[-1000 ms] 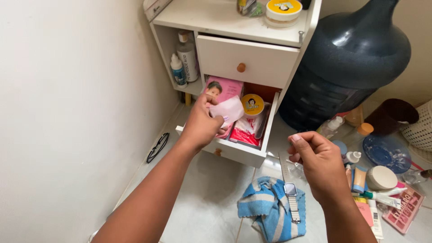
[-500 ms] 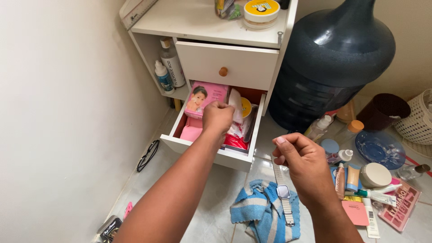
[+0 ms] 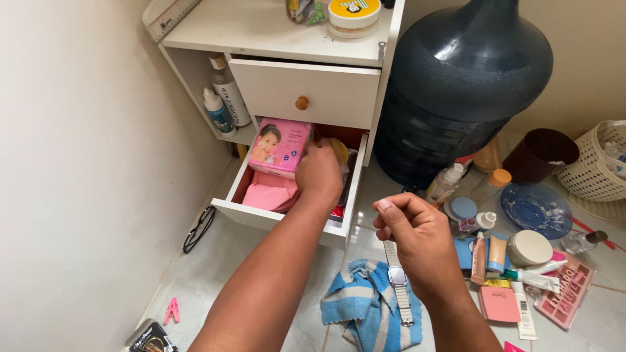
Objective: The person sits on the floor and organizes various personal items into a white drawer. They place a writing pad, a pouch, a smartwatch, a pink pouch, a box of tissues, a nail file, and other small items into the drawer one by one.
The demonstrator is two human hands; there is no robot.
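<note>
Fingers of right hand [image 3: 417, 238] pinched on strap end of silver wristwatch [image 3: 398, 287], dangled over blue striped cloth [image 3: 365, 309]. Left hand [image 3: 319, 171] sunk in open lower drawer [image 3: 287, 218], fingers curled among contents beside pink packet [image 3: 280, 146]; what was gripped, cannot be told. Judged best: pinch kept firm, watch kept off tiles, drawer contents parted gently.

Bright even indoor light, soft shadows, sharp focus
</note>
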